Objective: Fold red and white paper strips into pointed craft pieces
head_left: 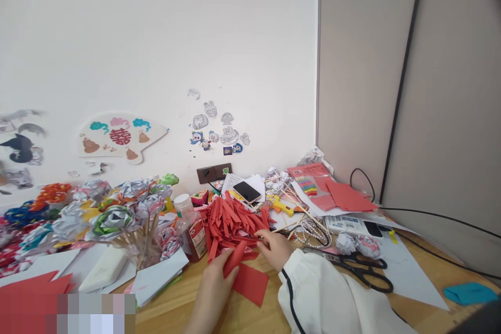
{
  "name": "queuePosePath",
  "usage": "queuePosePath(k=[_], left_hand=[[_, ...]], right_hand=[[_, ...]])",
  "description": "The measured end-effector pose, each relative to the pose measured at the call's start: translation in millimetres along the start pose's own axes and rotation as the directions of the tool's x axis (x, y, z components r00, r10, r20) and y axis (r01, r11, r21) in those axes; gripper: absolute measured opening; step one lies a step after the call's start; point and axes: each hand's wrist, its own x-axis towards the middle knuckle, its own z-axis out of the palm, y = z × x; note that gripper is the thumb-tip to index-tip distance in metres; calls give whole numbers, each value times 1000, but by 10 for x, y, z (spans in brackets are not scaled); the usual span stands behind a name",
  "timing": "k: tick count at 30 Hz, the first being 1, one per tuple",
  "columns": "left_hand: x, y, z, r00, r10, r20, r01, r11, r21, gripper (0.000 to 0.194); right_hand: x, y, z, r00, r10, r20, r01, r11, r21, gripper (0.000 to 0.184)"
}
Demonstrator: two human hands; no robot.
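Folded red paper (pixel 236 255), lower centre of the frame, is pinched in the left hand (pixel 216 277); the right hand (pixel 277 250) is held at the edge of the heap of red strips (pixel 230 220), its grip not discernible, and strips could be scattered if brushed.

Wooden tabletop (pixel 164 313); white wall (pixel 250 36) behind far edge, stickers (pixel 229 135) and brown socket plate (pixel 214 173) low down; grey panel (pixel 352 88), possibly partition, along right edge; soft light.

red paper (pixel 252 284): partly behind left hand (pixel 219 277) | sleeve (pixel 324 292): cut off | bottom-left corner (pixel 66 314): pixelated
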Motion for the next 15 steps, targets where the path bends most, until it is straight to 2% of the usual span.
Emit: queuePosePath(k=[2,5,7,11,15], left_hand=[[12,69,-15,998,-55,35,61,978,-201,35],[-8,194,-7,967,-93,235,203,840,-503,38],[-41,258,17,944,-135,301,292,767,-571,39],[-105,281,64,887,-131,443,412,656,-632,37],[-110,229,55,862,-197,468,477,629,-614,40]], right_hand=[[-13,-37,24,996,-58,67,50,993,110,27],[-12,-93,36,986,-125,111,88,953,291,30],[-4,-114,37,988,-130,78,98,939,329,20],[-10,-118,53,989,-145,33,132,956,261,7],[-51,-139,93,989,-139,59,121,965,234,3]])
